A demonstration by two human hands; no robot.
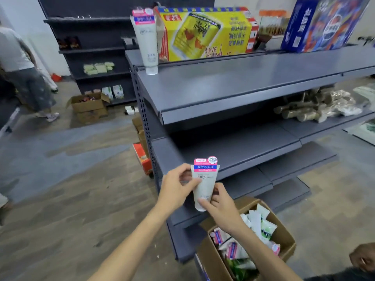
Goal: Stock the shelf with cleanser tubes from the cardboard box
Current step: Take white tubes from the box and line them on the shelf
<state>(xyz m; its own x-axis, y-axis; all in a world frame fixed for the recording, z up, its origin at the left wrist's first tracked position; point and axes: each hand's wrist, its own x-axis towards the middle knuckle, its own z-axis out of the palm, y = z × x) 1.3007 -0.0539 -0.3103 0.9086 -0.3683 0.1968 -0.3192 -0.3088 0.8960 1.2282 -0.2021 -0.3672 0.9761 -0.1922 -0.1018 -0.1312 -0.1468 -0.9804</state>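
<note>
A white cleanser tube with a pink and blue top label is held upright in front of the grey shelf unit. My left hand pinches its upper left side. My right hand grips its lower end near the cap. Below, an open cardboard box holds several more tubes and packets. One tube of the same kind stands cap down at the left end of the top shelf.
A yellow carton and a blue carton sit on top of the unit. Wrapped goods lie on a middle shelf at the right. Another person stands far left near a floor box. A red box leans against the unit.
</note>
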